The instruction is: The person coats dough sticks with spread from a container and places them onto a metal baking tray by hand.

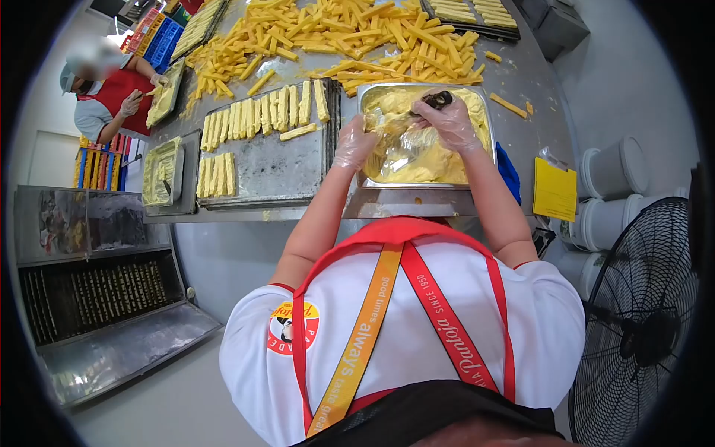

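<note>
A metal pan point(421, 185) of pale yellow cream point(439, 167) sits before me on the table. Inside a clear plastic glove, my right hand point(448, 123) is closed round a dark-handled spreader point(437, 99) over the pan; cream and fingers hide its blade. At the pan's left rim, my gloved left hand point(355, 141) is closed on what looks like a cream-covered stick point(375, 125), partly hidden. To the left, a baking tray point(279, 167) bears several coated sticks point(261, 113) in rows.
A large heap of bare yellow sticks point(328, 33) lies behind the pan. A co-worker point(112, 93) handles a tray at the far left, near a smaller cream pan point(164, 173). A fan point(637, 320) and white buckets point(614, 167) stand at right.
</note>
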### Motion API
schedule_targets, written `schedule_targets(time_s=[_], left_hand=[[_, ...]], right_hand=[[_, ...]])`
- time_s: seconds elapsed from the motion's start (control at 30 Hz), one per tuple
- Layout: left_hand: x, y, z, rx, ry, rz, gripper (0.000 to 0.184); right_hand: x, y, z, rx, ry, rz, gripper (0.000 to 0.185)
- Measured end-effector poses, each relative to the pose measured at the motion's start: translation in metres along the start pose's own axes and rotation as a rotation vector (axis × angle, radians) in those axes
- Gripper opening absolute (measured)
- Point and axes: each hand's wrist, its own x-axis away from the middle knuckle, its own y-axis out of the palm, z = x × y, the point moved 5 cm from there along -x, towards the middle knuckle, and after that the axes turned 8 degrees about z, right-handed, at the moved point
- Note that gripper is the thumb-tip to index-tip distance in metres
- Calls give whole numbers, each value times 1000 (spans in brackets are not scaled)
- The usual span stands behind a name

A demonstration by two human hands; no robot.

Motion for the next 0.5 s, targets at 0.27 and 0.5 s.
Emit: schedule_targets(time_s=[0.27, 0.5], left_hand=[[2, -9, 3, -24, -119, -42, 32], [11, -9, 23, -135, 387, 35, 38]], right_hand=[[-25, -36, 40, 267, -128, 152, 11], [-8, -16, 2, -28, 84, 69, 12]])
